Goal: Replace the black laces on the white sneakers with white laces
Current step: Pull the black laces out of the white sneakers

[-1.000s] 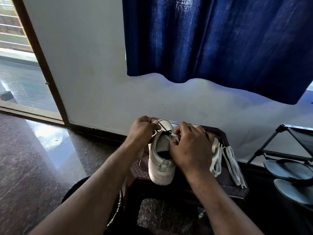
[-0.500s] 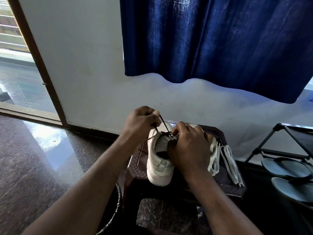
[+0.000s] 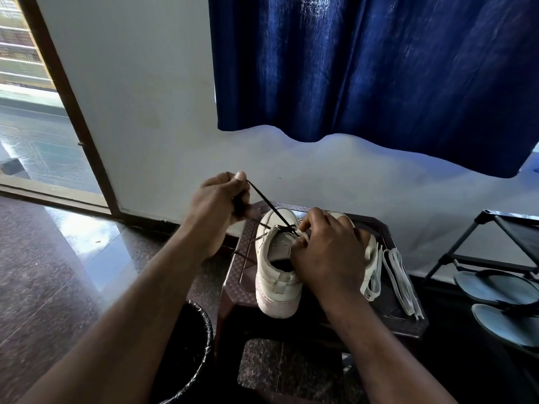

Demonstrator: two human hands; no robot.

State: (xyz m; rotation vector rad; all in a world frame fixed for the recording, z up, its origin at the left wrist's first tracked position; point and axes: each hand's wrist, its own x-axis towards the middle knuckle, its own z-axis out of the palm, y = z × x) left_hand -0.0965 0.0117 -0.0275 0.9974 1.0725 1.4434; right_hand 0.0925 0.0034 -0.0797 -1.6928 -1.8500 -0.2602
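Left hand (image 3: 217,204) is pinched on the black lace (image 3: 264,199), raised up and left of the sneaker (image 3: 277,266). The lace runs taut from the thumb and fingertips (image 3: 240,177) down to the eyelets beside the right hand's fingers. Right hand (image 3: 328,255) is clamped on the sneaker's upper, fingertips (image 3: 306,225) pressed at the eyelet row. Sneaker sits heel-toward-camera on the dark stool (image 3: 388,228). A loose lace end trails off below the left wrist. White laces (image 3: 401,281) lie on the stool just right of the right hand, not touching it.
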